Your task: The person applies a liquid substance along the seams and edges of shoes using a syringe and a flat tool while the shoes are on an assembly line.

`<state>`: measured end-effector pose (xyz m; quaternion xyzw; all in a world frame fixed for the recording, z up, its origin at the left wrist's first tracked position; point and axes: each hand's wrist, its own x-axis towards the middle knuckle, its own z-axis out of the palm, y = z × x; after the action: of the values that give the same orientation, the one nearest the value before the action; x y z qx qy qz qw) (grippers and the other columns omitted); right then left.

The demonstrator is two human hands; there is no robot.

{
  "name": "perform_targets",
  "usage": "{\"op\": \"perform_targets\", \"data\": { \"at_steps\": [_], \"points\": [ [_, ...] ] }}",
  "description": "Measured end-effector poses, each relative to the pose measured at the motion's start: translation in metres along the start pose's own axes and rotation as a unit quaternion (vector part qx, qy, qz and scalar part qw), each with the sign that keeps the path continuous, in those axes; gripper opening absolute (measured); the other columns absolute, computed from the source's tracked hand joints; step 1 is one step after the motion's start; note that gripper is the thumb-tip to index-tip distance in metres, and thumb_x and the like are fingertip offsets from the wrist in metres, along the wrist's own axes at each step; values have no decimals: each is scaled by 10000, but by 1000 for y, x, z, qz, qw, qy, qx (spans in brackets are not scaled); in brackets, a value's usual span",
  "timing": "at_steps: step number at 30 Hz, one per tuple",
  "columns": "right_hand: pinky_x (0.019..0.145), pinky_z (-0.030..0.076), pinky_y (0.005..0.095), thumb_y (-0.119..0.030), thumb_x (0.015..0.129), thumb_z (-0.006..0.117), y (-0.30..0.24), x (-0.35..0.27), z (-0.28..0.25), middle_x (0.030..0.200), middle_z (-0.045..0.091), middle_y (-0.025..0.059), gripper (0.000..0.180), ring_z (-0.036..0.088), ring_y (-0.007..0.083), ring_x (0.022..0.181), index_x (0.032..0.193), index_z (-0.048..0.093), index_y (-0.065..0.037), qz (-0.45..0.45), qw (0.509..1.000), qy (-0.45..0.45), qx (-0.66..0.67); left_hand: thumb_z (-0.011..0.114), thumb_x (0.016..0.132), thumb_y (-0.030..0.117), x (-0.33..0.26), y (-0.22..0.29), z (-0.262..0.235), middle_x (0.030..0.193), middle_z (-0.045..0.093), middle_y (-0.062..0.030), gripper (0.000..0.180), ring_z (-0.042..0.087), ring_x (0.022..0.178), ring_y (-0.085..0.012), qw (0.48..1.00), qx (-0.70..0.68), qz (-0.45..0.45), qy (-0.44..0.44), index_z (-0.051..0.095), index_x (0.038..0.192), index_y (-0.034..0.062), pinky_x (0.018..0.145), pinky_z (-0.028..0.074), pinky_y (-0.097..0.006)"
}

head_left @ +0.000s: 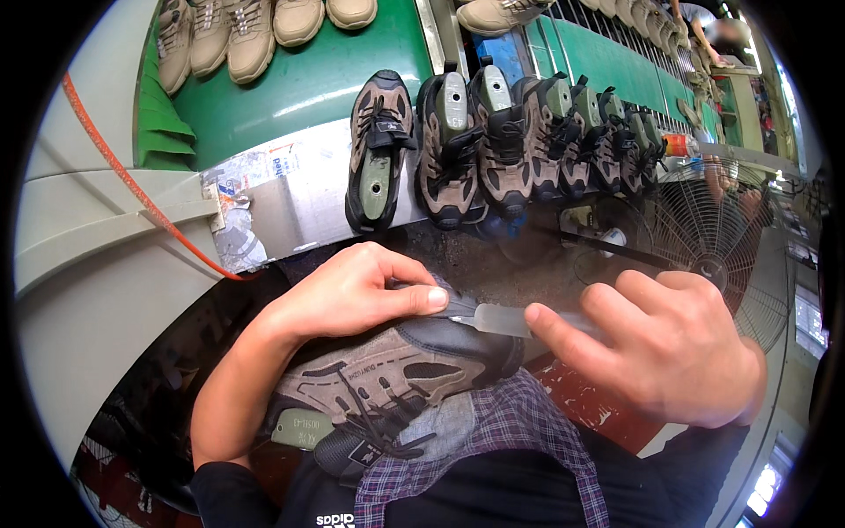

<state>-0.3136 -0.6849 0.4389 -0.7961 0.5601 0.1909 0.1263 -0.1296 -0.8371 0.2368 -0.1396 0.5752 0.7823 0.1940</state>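
Observation:
A brown and black hiking shoe [387, 378] on a green last lies across my lap, toe toward the right. My left hand [352, 295] grips the shoe's toe end from above, thumb pressed along its edge. My right hand [669, 343] holds a thin tool with a clear plastic handle [506, 319], its tip touching the shoe's toe just beside my left thumb. A checked cloth [510, 427] lies under the shoe on my lap.
A row of several matching brown shoes [502, 145] on green lasts stands along a metal ledge [299, 189] beside a green conveyor belt [308, 79] carrying beige shoes [238, 35]. A wire-guarded fan [713, 233] stands at right. An orange hose [132, 185] runs at left.

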Motion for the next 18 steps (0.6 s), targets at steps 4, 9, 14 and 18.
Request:
{"op": "perform_targets", "data": {
  "at_steps": [4,9,14,18],
  "points": [
    [468,364,244,-230,710,679,0,2,2,752,461,-45,506,497,87,598,1215,673,-183,-6,1000,8,6,728,955,286,1,0,0,874,722,-55,346,620,829,-90,1000,-3,0,3,742,1020,-53,750,505,-271],
    [467,363,246,-226,702,683,-2,6,6,747,451,-47,486,491,87,593,1187,687,-187,-11,1000,24,5,701,941,348,1,-1,1,870,760,-99,376,675,793,-123,1000,15,-3,5,758,1040,-10,783,530,-304],
    [461,343,238,-225,699,691,-6,10,10,731,442,-52,447,475,82,586,1144,706,-192,-14,998,56,-8,698,939,362,2,-2,2,876,761,-104,389,684,800,-135,1000,17,-8,4,760,1048,-6,789,531,-307],
    [457,316,230,-222,699,700,-7,10,7,715,436,-57,425,459,79,577,1123,714,-192,-21,998,63,-22,699,935,368,2,-1,2,883,763,-107,396,688,802,-141,1000,21,-14,4,760,1053,-5,786,532,-307]
  ]
}}
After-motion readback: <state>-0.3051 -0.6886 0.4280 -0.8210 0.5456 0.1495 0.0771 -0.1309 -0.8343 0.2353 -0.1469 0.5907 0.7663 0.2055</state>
